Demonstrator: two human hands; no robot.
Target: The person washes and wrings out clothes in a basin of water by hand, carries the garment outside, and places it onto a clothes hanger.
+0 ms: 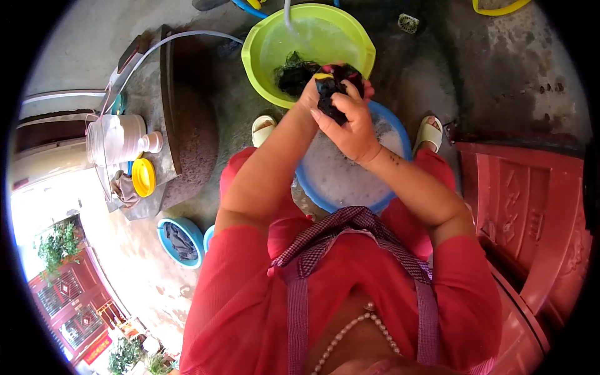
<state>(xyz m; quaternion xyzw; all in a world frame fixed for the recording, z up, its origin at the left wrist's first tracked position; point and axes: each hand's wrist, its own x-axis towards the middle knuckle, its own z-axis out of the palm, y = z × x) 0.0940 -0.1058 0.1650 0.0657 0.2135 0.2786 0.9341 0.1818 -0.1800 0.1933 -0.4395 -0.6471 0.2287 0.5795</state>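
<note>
The left hand (309, 95) and right hand (355, 128) are closed together around a bunched dark cloth (330, 103) with patches of yellow and pink; the cloth hides part of the left hand's grip. Beneath the hands, the near edge of a yellow-green basin (249, 62) adjoins a blue basin (405, 140). The yellow-green one extends beyond the hands, holding water and another dark cloth (294, 76), with a pale hose (287, 14) over its far side. The blue one, on the body side of the hands, contains suds (350, 178). Pale slippers (263, 129) flank it. Well left of the hands are a yellow lid (144, 177) and, closer to the body, a small light-blue tub (164, 230) with dark fabric (181, 242) inside; well right stands red panelling (515, 206).
</note>
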